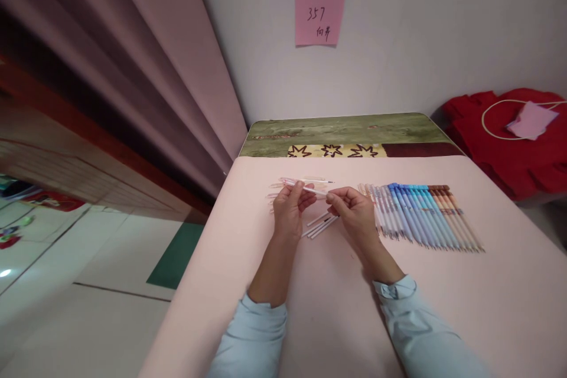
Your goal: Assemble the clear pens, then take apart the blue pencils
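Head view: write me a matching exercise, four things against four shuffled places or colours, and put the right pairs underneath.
Things
1. Row of pens
2. Note marked 357
3. Slim pale piece
4. Ruffled cloth

Places or colours
A. On the wall, beyond the table
B. Red
C. On the tabletop, to the right of the right hand
D. Spanning from the left hand to the right hand

Right pairs
1-C
2-A
3-D
4-B
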`<state>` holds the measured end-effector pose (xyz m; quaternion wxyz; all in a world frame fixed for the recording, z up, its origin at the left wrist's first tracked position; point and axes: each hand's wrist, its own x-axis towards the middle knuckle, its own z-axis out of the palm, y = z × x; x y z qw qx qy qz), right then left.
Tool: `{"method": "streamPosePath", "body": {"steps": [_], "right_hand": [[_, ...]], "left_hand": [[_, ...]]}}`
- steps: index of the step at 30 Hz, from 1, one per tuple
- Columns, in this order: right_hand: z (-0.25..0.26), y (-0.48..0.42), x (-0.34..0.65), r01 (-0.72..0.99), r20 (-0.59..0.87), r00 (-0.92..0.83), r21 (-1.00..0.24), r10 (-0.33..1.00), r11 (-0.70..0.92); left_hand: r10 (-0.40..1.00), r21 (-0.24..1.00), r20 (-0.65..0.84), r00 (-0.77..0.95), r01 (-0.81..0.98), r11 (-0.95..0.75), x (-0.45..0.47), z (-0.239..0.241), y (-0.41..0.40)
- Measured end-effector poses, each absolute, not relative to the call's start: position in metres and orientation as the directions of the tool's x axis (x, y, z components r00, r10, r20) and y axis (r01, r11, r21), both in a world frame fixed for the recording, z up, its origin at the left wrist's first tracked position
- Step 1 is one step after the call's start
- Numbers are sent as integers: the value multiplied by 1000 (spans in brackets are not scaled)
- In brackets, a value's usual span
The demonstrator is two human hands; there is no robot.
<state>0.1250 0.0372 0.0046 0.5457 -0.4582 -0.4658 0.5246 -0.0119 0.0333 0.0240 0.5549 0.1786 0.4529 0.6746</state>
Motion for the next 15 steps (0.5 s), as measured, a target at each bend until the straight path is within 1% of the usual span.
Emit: {"method": "streamPosePath", "body": {"steps": [6, 10, 15], "right_hand": [[-2, 38, 130, -11, 14, -7, -1000, 1000, 14], [-6, 38, 128, -49, -21, -31, -999, 999, -23], [-5, 39, 124, -154, 52, -85, -987, 995, 38]], "left_hand": [[920, 829, -244, -307, -558, 33, -10, 25, 34], [912, 836, -240, -332, -548, 21, -13, 21, 34], [905, 845, -223, -363, -535, -6, -20, 19, 35]]}}
